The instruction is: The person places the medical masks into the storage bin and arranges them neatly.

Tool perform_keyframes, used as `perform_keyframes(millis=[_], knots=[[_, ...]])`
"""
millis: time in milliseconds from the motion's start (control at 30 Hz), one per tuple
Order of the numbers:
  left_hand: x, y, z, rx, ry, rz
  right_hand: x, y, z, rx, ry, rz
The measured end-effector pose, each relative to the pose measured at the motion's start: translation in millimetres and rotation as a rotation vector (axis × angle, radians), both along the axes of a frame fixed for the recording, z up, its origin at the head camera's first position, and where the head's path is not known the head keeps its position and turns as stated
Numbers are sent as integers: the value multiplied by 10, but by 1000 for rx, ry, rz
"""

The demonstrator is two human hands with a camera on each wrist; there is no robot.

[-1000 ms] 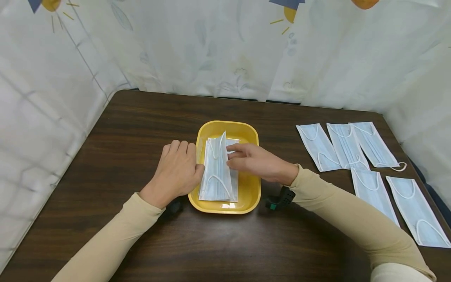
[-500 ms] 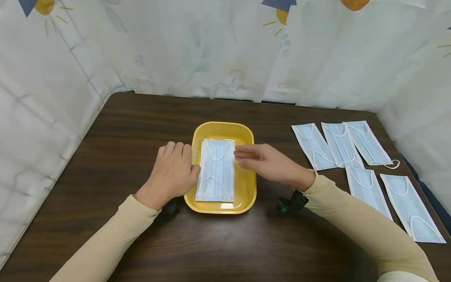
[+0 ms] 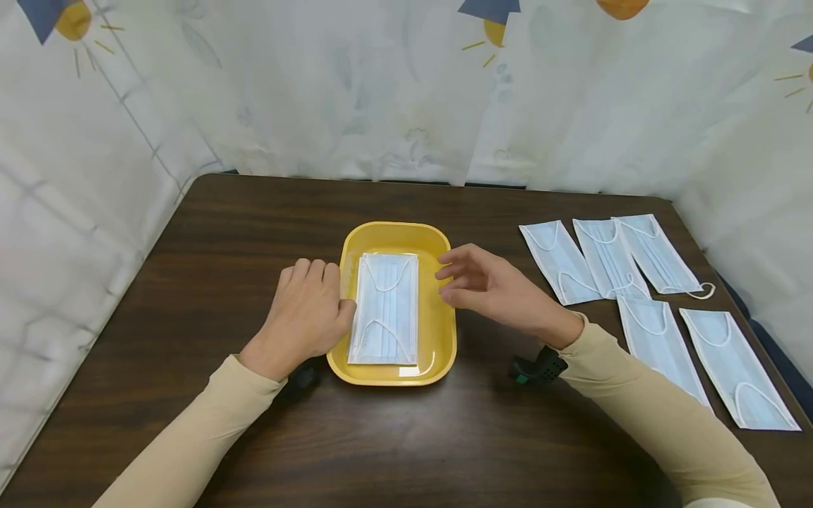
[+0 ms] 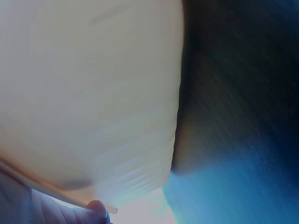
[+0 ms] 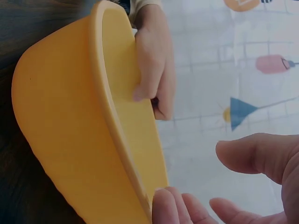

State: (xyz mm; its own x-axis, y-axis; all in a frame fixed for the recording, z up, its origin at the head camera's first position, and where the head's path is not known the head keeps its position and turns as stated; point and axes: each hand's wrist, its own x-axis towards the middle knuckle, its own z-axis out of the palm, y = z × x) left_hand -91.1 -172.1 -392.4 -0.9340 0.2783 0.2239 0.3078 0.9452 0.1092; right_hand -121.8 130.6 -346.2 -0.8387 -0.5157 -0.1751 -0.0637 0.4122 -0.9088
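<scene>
A yellow plastic tub (image 3: 438,324) stands on the table with a neat stack of pale blue face masks (image 3: 386,309) lying inside it. My left hand (image 3: 309,310) grips the tub's left rim, thumb over the inner side and fingers curled outside, as the right wrist view shows. By the right rim hovers my right hand (image 3: 492,289), fingers loosely bent and nothing held. The left wrist view is mostly filled by the tub's outer wall (image 4: 93,93), which looks washed out there.
To the right lie several more face masks, among them one at the back (image 3: 657,252), one at the near right (image 3: 739,370) and one partly behind the right sleeve (image 3: 663,346). A white patterned curtain (image 3: 381,92) hangs around the dark wooden table (image 3: 254,233).
A mask that stood tilted beside my right fingers now lies flat on the stack. My right hand has drawn away to the right. The left hand keeps its grip on the rim.
</scene>
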Motion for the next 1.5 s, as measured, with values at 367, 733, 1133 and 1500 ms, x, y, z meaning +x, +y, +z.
perform_keyframes(millis=[367,733,1133,1500], knots=[[-2,-2,0,4,4,0,21,210,-44,-11,29,-88],[-4,-9,11,5,-11,3,-7,428,-36,-9,75,-207],[-6,5,20,0,-29,5,-77,658,-13,-43,138,-335],[3,-4,28,2,-17,-1,-212,898,-58,-148,122,-417]])
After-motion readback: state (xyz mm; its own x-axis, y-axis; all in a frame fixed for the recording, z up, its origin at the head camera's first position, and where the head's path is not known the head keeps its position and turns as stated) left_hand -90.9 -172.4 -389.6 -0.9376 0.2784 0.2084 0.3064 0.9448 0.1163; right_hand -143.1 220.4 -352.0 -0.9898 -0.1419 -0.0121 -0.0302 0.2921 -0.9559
